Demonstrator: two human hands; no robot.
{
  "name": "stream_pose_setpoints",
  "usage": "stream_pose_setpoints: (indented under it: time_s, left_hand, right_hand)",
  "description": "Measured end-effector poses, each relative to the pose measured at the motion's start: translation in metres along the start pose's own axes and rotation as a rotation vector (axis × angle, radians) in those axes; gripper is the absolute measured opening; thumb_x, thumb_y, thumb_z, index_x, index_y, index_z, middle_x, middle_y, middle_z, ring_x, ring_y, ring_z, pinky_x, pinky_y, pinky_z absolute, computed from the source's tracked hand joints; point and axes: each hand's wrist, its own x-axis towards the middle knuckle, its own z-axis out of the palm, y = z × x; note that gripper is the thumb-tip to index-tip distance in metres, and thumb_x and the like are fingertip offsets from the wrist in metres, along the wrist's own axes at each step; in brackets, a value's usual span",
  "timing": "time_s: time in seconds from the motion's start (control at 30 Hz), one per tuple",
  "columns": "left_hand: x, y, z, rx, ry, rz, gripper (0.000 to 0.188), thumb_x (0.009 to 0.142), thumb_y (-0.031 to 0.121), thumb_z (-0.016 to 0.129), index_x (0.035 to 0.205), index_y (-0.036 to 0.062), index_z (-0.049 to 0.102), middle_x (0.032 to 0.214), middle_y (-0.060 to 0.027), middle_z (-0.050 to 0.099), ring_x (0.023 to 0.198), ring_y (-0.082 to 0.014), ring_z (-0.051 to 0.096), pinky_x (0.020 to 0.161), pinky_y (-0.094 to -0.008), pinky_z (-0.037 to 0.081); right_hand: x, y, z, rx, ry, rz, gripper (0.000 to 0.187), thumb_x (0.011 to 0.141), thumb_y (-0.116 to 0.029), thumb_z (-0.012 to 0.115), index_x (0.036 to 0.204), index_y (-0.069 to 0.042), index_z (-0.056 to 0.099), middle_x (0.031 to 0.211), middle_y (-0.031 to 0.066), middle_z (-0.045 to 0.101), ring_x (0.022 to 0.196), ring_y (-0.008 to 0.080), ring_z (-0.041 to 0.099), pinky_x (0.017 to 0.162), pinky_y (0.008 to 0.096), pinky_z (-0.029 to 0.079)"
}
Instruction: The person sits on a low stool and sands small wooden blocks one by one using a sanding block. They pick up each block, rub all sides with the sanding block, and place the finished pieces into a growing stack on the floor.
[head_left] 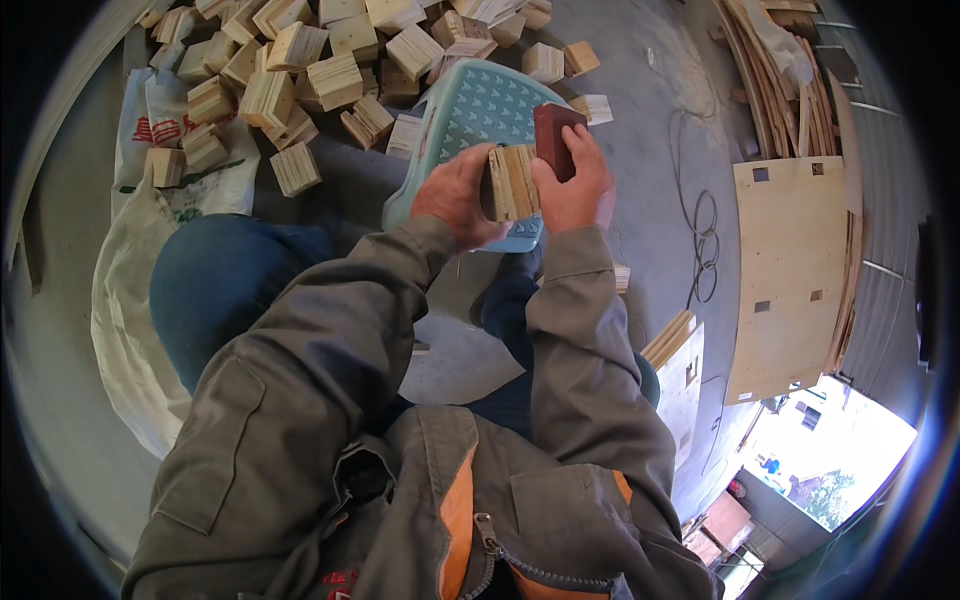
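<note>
Left hand (455,195) grips the wooden block (512,182) above the teal stool (470,115); right hand (578,180) clamps a dark red sanding block (553,138) at its top edge. Best to keep the pad flat and the block braced.

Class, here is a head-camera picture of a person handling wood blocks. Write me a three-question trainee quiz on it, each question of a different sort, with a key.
1. True or false: the left hand holds a pale layered wood block.
2. Multiple choice: what does the right hand hold against that block? A) a hammer B) a dark red-brown block C) a paintbrush
3. Fill in: the hands work above a light blue plastic ____, with a heap of wood blocks on the floor beyond it.

Key: 1 true; 2 B; 3 stool
</note>
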Motion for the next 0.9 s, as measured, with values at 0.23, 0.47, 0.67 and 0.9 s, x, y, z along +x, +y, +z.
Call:
stream_pose_setpoints:
  time_s: [0.23, 0.47, 0.67, 0.9]
  left_hand:
    - [-0.002, -0.002, 0.001, 0.033, -0.006, 0.044, 0.098, 0.067, 0.023, 0.094, 0.151, 0.0127, 0.044, 0.139, -0.0171, 0.063, 0.125, -0.0417, 0.064, 0.107, -0.0496, 0.052]
    - [-0.001, -0.001, -0.001, 0.039, -0.057, 0.023, 0.099, 0.066, 0.023, 0.093, 0.151, 0.0112, 0.043, 0.143, -0.0175, 0.061, 0.133, -0.0382, 0.060, 0.113, -0.0477, 0.047]
    - [-0.002, -0.003, -0.001, 0.029, -0.057, 0.020, 0.100, 0.065, 0.024, 0.093, 0.151, 0.0115, 0.043, 0.143, -0.0173, 0.061, 0.132, -0.0383, 0.060, 0.112, -0.0477, 0.047]
    - [-0.002, -0.001, 0.000, 0.007, -0.048, 0.031, 0.098, 0.067, 0.025, 0.093, 0.151, 0.0115, 0.044, 0.140, -0.0167, 0.063, 0.130, -0.0390, 0.061, 0.110, -0.0482, 0.048]
  right_hand:
    - [-0.015, 0.000, -0.008, 0.009, -0.007, -0.038, 0.065, 0.083, -0.024, 0.086, 0.142, -0.006, 0.068, 0.154, 0.0186, 0.062, 0.134, 0.0394, 0.062, 0.113, 0.0481, 0.048]
    - [-0.104, -0.039, -0.052, -0.012, -0.056, -0.017, 0.072, 0.078, -0.017, 0.089, 0.146, -0.009, 0.066, 0.159, 0.0151, 0.058, 0.125, 0.0419, 0.061, 0.110, 0.0506, 0.049]
    - [-0.122, -0.048, -0.062, 0.002, -0.067, 0.003, 0.072, 0.077, -0.015, 0.088, 0.146, -0.010, 0.066, 0.158, 0.0145, 0.058, 0.124, 0.0416, 0.061, 0.108, 0.0517, 0.049]
    - [-0.052, -0.022, -0.025, -0.029, -0.008, -0.055, 0.068, 0.079, -0.021, 0.087, 0.143, -0.011, 0.068, 0.157, 0.0129, 0.060, 0.124, 0.0401, 0.063, 0.109, 0.0500, 0.049]
